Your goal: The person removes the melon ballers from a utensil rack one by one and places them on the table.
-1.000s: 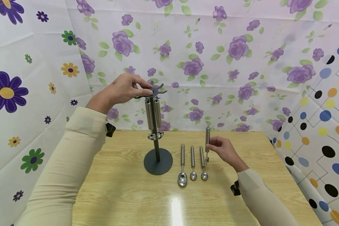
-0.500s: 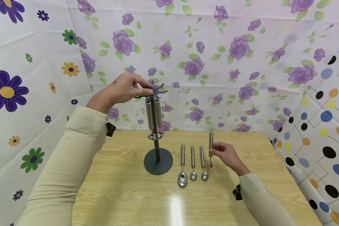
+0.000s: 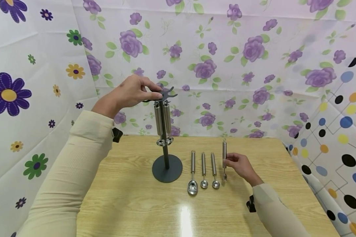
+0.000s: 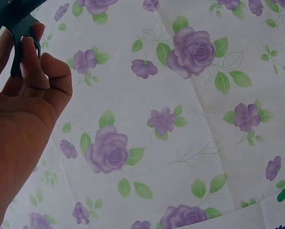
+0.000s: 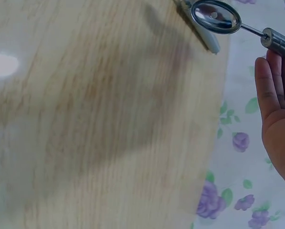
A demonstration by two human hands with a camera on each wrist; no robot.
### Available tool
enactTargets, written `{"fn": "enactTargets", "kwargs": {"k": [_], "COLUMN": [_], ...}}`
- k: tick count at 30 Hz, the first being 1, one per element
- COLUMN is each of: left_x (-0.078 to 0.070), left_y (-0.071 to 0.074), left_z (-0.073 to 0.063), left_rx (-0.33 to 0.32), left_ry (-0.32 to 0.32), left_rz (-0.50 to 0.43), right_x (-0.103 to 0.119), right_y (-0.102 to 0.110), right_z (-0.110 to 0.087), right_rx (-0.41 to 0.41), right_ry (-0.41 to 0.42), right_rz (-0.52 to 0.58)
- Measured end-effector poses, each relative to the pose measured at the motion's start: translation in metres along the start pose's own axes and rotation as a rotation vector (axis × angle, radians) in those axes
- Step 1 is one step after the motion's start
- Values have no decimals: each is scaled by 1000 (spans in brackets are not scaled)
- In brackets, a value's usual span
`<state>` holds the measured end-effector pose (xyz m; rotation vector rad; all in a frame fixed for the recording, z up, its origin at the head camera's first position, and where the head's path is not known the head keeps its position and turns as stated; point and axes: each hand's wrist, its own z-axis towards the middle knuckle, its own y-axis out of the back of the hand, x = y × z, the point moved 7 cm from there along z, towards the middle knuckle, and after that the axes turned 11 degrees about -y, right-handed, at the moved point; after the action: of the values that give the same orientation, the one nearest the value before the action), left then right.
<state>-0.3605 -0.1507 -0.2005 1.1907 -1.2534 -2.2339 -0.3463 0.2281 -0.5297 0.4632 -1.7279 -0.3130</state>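
Note:
My left hand [image 3: 133, 92] pinches the hooked top of a black utensil stand [image 3: 167, 172] between thumb and fingers. The left wrist view shows the dark hook rack [image 4: 18, 31] among those fingers. From the stand hang two steel-handled scoops, one on the left [image 3: 158, 120] and one on the right [image 3: 167, 120]. At the right, my right hand [image 3: 241, 166] grips another steel scoop [image 3: 224, 151] by its handle, nearly upright, head down. In the right wrist view its oval head [image 5: 216, 16] is close above the tabletop; whether it touches is unclear.
Left of the right hand, three scoops lie in a row: a large one [image 3: 192, 187], a smaller one [image 3: 204, 184] and another [image 3: 215, 184]. The wooden table [image 3: 130, 204] meets a flowered cloth backdrop [image 3: 178, 72] behind and patterned cloths at both sides.
My right hand has carried its scoop right and lower, away from the lying row. The left hand keeps its hold on the stand, and the hanging scoops stay put.

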Motion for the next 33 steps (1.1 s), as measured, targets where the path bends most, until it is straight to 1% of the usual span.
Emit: {"fn": "enactTargets", "kwargs": {"k": [9,13,19,24,27,30,33], "left_x": [-1,-1,0,-1,-1,-1,-1], "left_y": [0,-1,-1,-1,-1,-1,-1], "left_z": [1,1,1,1,1,0,0], "left_rx": [1,0,1,4,2,2,2], "left_ry": [4,0,2,2,-1,0,2], "left_rz": [-6,-7,-6,-5,-6,-7,-4], "right_x": [-19,-26,-35,-41,-42,-44,-46], "right_y": [-10,-13,-17,-17,-18,-18,-17], "right_z": [7,10,14,19,21,22,24], "right_rx": [11,4,-23,-50,-50,-57,-66], "right_ry": [-57,-83,-116,-127,-129,-147,-164], "right_rz": [91,102,81,69,70,66,30]}}
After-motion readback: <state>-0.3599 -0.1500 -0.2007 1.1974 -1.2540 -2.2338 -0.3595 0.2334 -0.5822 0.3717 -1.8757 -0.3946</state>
